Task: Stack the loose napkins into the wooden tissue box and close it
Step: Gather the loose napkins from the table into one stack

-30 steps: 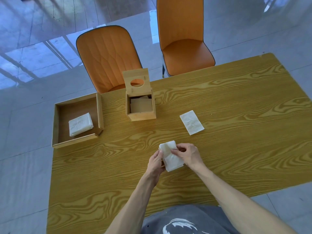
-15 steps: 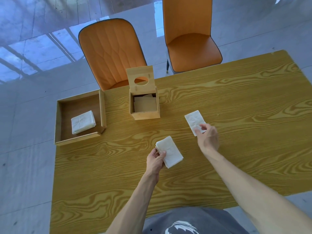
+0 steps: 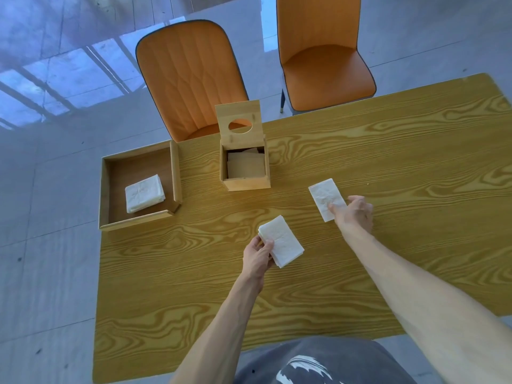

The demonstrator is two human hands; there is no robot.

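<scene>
- Hidden or cut off: the near right part of the single napkin (image 3: 327, 199) lies under the right hand (image 3: 355, 214), so the fingertips' contact is hard to judge; they appear to press on the sheet, not clamped around it.
- The inside of the wooden tissue box (image 3: 245, 168) sits in shadow; flat tan pieces show in it, but what they are cannot be told.
- The table (image 3: 388, 167) runs out of view at the right edge; both forearms leave the picture at the near edge.
- Left hand (image 3: 257, 257): raised just above the table, thumb and fingers closed on the near left edge of the napkin stack (image 3: 281, 244).
- Right hand: arm stretched forward and right, palm down.
- Box: stands far of centre, lid (image 3: 239, 123) tilted up and open, round hole facing the camera.
- Tray (image 3: 138, 214): at the table's left edge, holding a folded napkin pile (image 3: 144, 193).
</scene>
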